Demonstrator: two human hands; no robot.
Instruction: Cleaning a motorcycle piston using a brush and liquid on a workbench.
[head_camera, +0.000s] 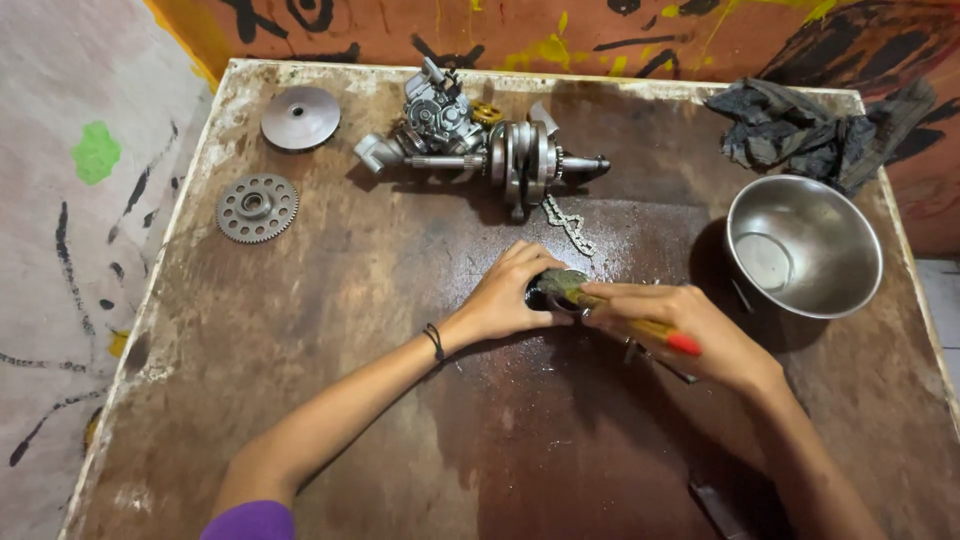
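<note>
Both hands meet just left of the shiny steel bowl (803, 245): left hand (510, 295) clamps a small dark round metal part (556, 287) to the tabletop, right hand (680, 330) grips a wooden-handled, red-tipped brush (640, 325) angled up-left onto it.

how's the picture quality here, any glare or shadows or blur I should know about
Head view: mostly sharp, evenly lit from above; soft shadows fall beneath the left hand and right hand, hiding much of the small dark part they hold; the steel bowl shows mild glare on its rim; the crankshaft assembly is in focus; the table edges bow slightly from wide-angle distortion.
</note>
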